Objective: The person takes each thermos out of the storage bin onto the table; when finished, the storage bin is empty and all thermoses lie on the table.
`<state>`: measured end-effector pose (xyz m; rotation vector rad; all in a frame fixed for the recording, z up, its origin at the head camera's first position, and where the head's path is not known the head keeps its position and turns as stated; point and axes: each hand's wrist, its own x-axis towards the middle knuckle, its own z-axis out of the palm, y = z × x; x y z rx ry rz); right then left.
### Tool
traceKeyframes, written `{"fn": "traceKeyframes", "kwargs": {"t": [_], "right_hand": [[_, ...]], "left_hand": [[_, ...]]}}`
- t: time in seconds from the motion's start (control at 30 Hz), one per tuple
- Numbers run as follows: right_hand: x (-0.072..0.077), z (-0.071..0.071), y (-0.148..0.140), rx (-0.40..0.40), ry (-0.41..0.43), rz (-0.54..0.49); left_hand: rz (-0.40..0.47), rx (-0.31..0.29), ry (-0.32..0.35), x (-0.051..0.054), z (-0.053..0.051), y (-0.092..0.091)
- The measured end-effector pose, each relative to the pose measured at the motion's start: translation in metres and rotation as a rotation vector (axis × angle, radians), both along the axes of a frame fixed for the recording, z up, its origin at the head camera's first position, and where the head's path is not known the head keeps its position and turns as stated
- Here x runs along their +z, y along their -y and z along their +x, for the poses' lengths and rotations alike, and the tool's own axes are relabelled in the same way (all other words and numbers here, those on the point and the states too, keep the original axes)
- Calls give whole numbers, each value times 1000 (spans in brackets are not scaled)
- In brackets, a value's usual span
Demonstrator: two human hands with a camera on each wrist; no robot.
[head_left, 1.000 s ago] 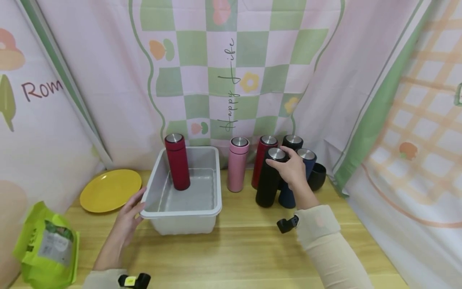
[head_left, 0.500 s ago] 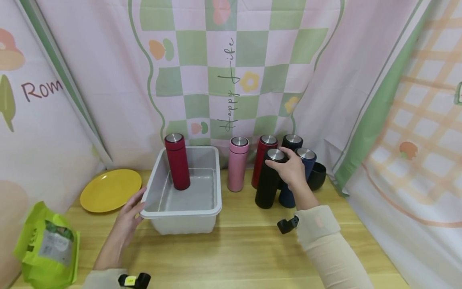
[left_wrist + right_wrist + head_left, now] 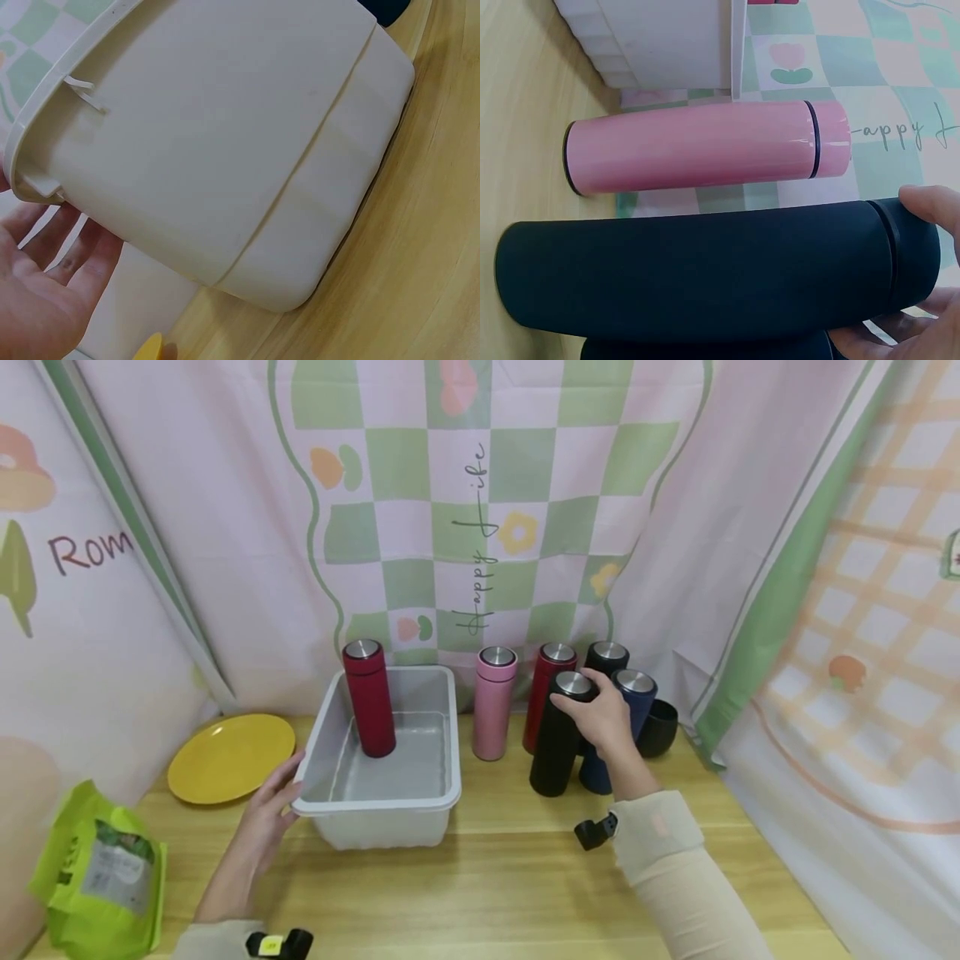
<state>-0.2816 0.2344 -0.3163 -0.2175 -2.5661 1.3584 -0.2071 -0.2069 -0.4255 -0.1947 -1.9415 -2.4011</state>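
My right hand point(image 3: 603, 714) grips the lid of a black thermos point(image 3: 553, 752), thumb on one side and fingers on the other. The thermos is upright; in the right wrist view the black thermos point(image 3: 690, 274) lies across the picture beside a pink thermos point(image 3: 705, 146). My left hand point(image 3: 270, 806) holds the left rim of a grey plastic basin point(image 3: 378, 822). In the left wrist view several fingers point(image 3: 75, 259) reach under the rim against the outer wall. Inside the basin stands a dark red thermos point(image 3: 371, 706) with a steel-topped lid.
Behind the held thermos stand a red thermos point(image 3: 542, 685), another black thermos point(image 3: 607, 653) and a blue thermos point(image 3: 637, 693). A black cup point(image 3: 660, 731) is at far right. A yellow plate point(image 3: 228, 760) and green packet point(image 3: 101, 872) lie left on the wooden table point(image 3: 510, 893).
My right hand and the black thermos have shifted very slightly left and nearer. My left hand stays on the basin's rim, and the basin has not moved.
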Motion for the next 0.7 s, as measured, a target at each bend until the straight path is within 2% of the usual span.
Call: {"fn": "traceKeyframes", "kwargs": {"t": [0.4, 0.53, 0.7], "right_hand": [[-2, -2, -1, 0, 8, -11], [0, -2, 0, 16, 23, -15], [7, -5, 3, 55, 14, 16]], "left_hand": [[-4, -1, 5, -1, -2, 0], [-18, 2, 12, 0, -2, -1], [-9, 2, -12, -1, -2, 0]]}}
